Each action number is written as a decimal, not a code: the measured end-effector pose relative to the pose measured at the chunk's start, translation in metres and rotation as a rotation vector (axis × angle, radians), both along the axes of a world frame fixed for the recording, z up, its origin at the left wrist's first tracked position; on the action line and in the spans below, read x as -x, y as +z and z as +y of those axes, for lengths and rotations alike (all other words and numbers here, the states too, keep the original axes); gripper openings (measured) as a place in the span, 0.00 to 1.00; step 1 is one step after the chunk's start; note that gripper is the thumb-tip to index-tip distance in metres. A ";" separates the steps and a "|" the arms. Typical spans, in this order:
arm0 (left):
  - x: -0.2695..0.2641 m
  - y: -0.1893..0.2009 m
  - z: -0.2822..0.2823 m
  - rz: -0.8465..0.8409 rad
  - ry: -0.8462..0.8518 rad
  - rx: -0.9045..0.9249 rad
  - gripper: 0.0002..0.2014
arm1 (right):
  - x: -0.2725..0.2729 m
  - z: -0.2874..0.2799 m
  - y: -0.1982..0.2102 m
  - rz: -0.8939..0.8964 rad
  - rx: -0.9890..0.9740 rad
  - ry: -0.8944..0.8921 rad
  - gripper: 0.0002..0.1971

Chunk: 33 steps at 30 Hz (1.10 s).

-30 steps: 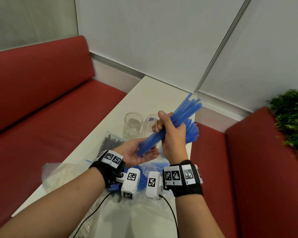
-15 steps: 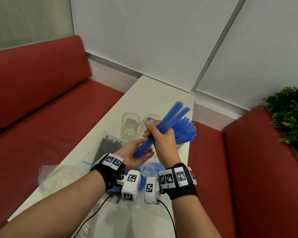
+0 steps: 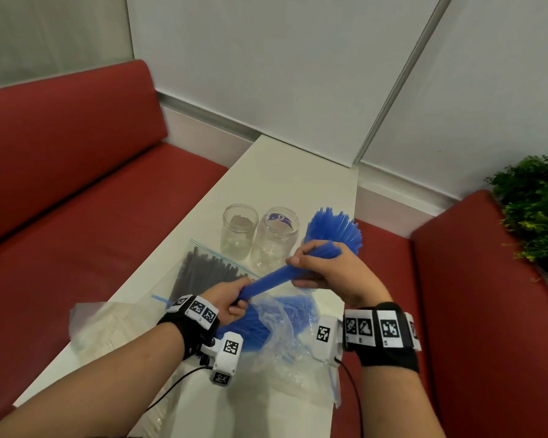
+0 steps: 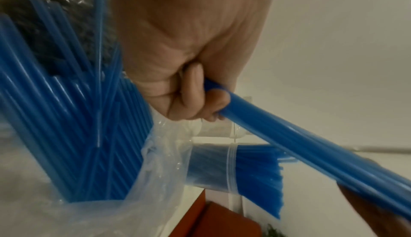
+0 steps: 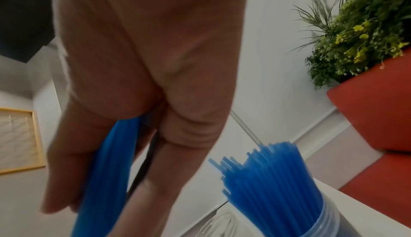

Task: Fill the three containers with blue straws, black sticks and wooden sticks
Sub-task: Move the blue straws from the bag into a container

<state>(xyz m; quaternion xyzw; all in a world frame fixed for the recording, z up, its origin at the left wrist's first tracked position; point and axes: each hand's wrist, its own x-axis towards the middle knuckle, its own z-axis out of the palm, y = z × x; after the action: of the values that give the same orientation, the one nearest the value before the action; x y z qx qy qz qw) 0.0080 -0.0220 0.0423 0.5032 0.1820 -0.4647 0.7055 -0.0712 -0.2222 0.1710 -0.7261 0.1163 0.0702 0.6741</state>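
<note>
Both hands hold one bundle of blue straws (image 3: 266,278) above the table. My left hand (image 3: 231,300) grips its lower end, fingers curled round it (image 4: 213,103). My right hand (image 3: 317,270) grips the upper part (image 5: 106,170). Just behind the right hand stands a clear container packed with blue straws (image 3: 336,229), also seen in the right wrist view (image 5: 278,188). Two empty glass jars (image 3: 239,229) (image 3: 277,240) stand to its left. A zip bag of black sticks (image 3: 203,270) lies near the jars, and a bag of pale wooden sticks (image 3: 108,327) at the left.
An open plastic bag with more blue straws (image 3: 266,324) lies under my hands. The narrow white table (image 3: 285,172) runs between red sofas (image 3: 60,184), its right edge close to the full container. A green plant (image 3: 538,216) stands at the far right.
The bundle has come down and tilted flatter. My left hand, open under its ends before, now grips its lower end. My right hand moved lower and right, in front of the full container.
</note>
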 end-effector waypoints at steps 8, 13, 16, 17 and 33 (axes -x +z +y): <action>0.002 -0.013 -0.009 -0.949 -0.641 -0.771 0.16 | -0.015 -0.068 0.033 -0.013 0.253 -0.211 0.07; 0.015 -0.043 -0.012 -1.287 -1.096 -0.920 0.26 | -0.036 -0.086 0.040 -0.027 0.494 -0.319 0.04; 0.023 -0.065 -0.013 -1.226 -1.327 -0.990 0.47 | -0.045 -0.080 0.026 -0.054 0.532 -0.373 0.02; 0.025 -0.069 -0.013 -1.222 -1.368 -1.018 0.50 | -0.047 -0.079 0.019 -0.058 0.525 -0.392 0.01; 0.022 -0.046 -0.017 -1.438 -1.367 -1.120 0.19 | -0.057 -0.070 -0.029 -0.280 0.648 -0.665 0.15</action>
<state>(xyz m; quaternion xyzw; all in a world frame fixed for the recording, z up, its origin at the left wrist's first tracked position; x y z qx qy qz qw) -0.0143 -0.0392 -0.0042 0.8912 -0.3949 -0.2092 -0.0785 -0.0142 -0.2926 0.1419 -0.8246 0.2659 -0.2872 0.4084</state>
